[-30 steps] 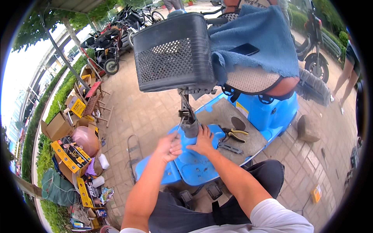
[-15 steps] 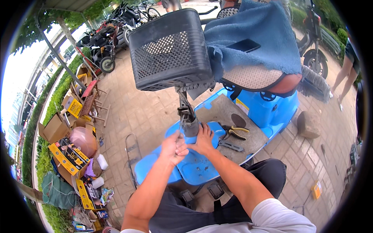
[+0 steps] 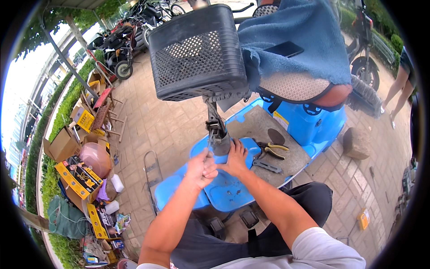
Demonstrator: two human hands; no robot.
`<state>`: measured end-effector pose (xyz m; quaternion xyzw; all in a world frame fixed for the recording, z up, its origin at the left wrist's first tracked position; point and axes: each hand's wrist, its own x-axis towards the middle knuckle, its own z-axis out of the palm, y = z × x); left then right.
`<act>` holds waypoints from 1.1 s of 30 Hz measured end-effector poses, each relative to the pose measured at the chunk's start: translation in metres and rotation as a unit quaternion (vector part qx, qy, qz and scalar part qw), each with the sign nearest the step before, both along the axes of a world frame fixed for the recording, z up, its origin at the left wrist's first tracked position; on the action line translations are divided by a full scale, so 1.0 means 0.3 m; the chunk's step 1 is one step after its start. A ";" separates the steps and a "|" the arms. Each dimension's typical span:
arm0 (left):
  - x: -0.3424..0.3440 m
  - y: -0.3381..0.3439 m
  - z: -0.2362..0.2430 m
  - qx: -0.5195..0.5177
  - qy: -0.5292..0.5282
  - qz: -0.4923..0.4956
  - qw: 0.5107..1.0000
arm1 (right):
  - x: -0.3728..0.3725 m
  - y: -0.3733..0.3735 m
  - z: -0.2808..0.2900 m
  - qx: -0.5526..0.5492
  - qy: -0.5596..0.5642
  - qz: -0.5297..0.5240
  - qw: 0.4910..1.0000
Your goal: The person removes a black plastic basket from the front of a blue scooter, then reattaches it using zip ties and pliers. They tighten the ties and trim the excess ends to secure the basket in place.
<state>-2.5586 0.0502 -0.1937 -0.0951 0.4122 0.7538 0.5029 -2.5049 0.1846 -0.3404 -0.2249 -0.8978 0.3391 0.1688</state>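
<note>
Clamped the left grip (image 3: 201, 170) on a thin metal rod (image 3: 210, 138) (a screwdriver shank, perhaps), pointing up alongside the grey steering column (image 3: 220, 146), seemingly for aim. Spread the right grip (image 3: 235, 160), fingers apart, beside the column's foot on the blue scooter (image 3: 224, 190), probably for steadiness. As for the column, looked scuffed and upright under the black basket (image 3: 197, 56), with exposed wiring (image 3: 212, 114).

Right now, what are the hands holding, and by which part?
Left hand: a thin rod, by its lower end. Right hand: on blue plastic, seemingly holding nothing.
</note>
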 end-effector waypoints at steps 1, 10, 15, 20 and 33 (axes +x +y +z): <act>-0.014 -0.009 0.003 0.003 0.012 -0.016 1.000 | 0.003 0.005 0.009 0.003 -0.005 0.000 1.000; -0.050 -0.026 -0.008 -0.099 0.067 -0.001 0.993 | -0.065 -0.034 0.264 -0.122 0.208 -0.097 0.966; -0.062 -0.037 -0.023 -0.057 0.047 -0.013 0.997 | -0.104 -0.063 0.272 -0.120 0.161 -0.184 0.962; -0.056 -0.035 -0.053 0.082 0.016 -0.076 0.994 | -0.072 -0.069 0.264 -0.056 0.199 -0.160 0.965; -0.093 -0.031 -0.062 0.149 -0.056 -0.160 0.974 | 0.000 0.083 0.176 -0.311 0.173 0.135 0.925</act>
